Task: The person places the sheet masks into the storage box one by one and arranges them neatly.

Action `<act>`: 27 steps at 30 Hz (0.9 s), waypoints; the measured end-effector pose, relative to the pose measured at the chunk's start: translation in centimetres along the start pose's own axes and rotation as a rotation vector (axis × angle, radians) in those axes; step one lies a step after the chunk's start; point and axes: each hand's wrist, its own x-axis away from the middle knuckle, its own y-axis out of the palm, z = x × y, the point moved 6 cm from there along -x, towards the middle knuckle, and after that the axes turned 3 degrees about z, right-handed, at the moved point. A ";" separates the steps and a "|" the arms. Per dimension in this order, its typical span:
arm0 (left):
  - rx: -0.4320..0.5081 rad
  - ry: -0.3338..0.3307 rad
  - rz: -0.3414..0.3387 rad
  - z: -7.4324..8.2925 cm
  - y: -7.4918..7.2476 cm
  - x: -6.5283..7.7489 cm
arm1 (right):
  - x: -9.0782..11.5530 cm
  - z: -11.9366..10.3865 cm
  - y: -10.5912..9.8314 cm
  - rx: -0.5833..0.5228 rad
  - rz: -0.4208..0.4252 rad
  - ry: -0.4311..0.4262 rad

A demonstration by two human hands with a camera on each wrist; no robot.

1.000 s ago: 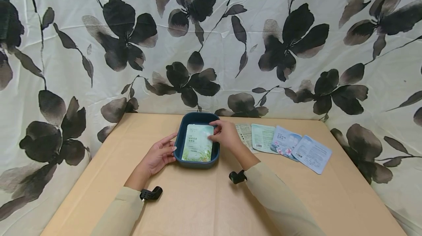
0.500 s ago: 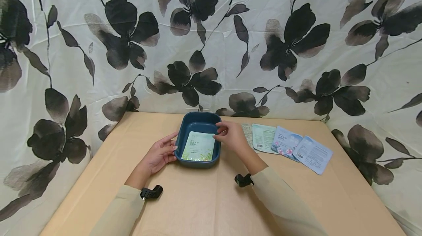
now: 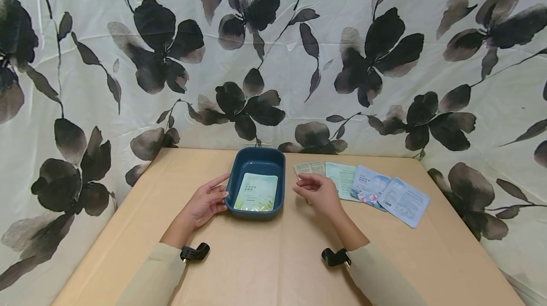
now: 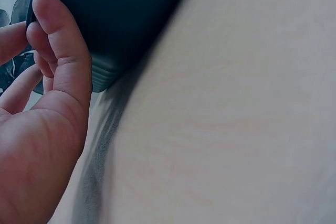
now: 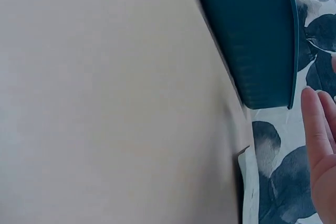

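Note:
A dark blue rectangular plastic bin (image 3: 257,155) stands near the back of the table. Inside it lies a pale green sachet (image 3: 255,192) with printed text and a leafy design. My left hand (image 3: 206,204) rests its relaxed fingers against the bin's left side; the left wrist view shows fingertips right at the rim (image 4: 30,9). To the right of the bin, my right hand (image 3: 319,193) holds nothing, its fingers loosely bent. It partly covers a beige-green printed sachet (image 3: 308,168) in the head view.
Right of that sachet, a mint green sachet (image 3: 341,178), a blue flowered sachet (image 3: 370,185) and a light blue sachet (image 3: 404,201) lie fanned out. Behind the table (image 3: 256,268) hangs a white cloth (image 3: 307,83) with dark flowers.
The right hand has let go of the green sachet, which now lies lower in the bin, and has moved right, out of the bin. The left hand has stayed at the bin.

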 end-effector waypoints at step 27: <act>0.004 -0.002 -0.011 0.0 0.1 0.2 | 5.0 4.2 -5.0 -0.263 0.066 0.157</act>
